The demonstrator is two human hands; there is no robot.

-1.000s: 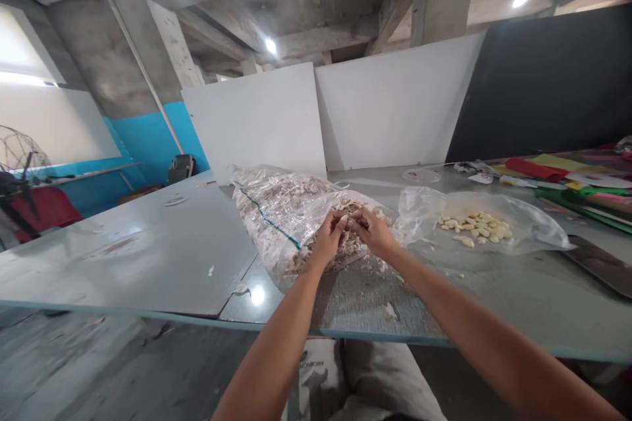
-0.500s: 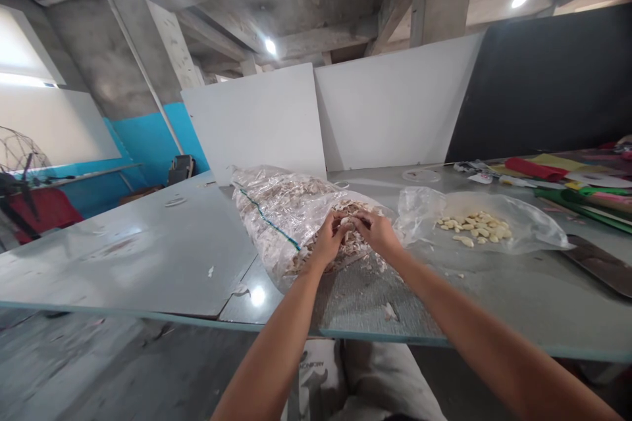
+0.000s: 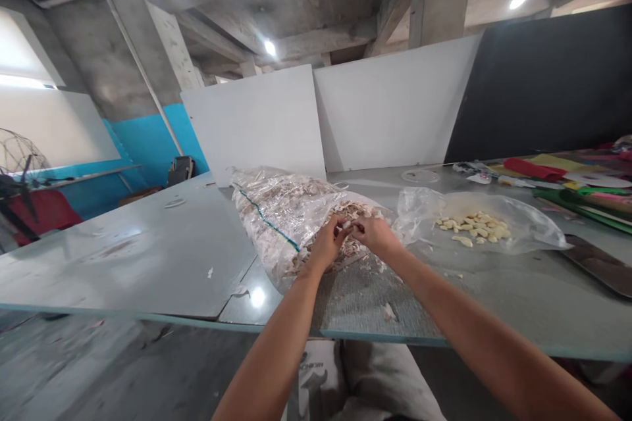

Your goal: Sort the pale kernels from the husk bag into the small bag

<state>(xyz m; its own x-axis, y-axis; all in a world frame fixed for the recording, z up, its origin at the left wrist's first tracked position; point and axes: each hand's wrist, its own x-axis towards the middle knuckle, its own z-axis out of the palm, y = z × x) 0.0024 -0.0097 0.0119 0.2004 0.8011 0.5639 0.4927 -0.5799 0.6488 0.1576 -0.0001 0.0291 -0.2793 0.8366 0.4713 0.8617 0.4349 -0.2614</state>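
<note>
My left hand (image 3: 326,245) and my right hand (image 3: 374,235) meet at the open end of a large clear plastic bag (image 3: 276,223). Both have their fingers closed in a pinch, tip to tip, around a small pale piece (image 3: 347,226) that is mostly covered by the fingers. Papery whitish-brown skins (image 3: 356,209) spill from the bag under and behind the hands. A blue-green cord (image 3: 270,223) lies across the bag. To the right, a second clear bag (image 3: 528,223) holds pale, flattish kernels (image 3: 476,227); their exact kind is unclear.
Loose scraps (image 3: 390,312) dot the grey table (image 3: 162,256). A dark, flat, long object (image 3: 600,263) lies at the right. Behind it are red, yellow and green sheets (image 3: 538,170). A round clear lid (image 3: 419,175) sits near the white boards (image 3: 395,105) at the back.
My fingers have shifted slightly around the small piece, and the right hand's fingers are curled in more. The bags and kernels stay where they were.
</note>
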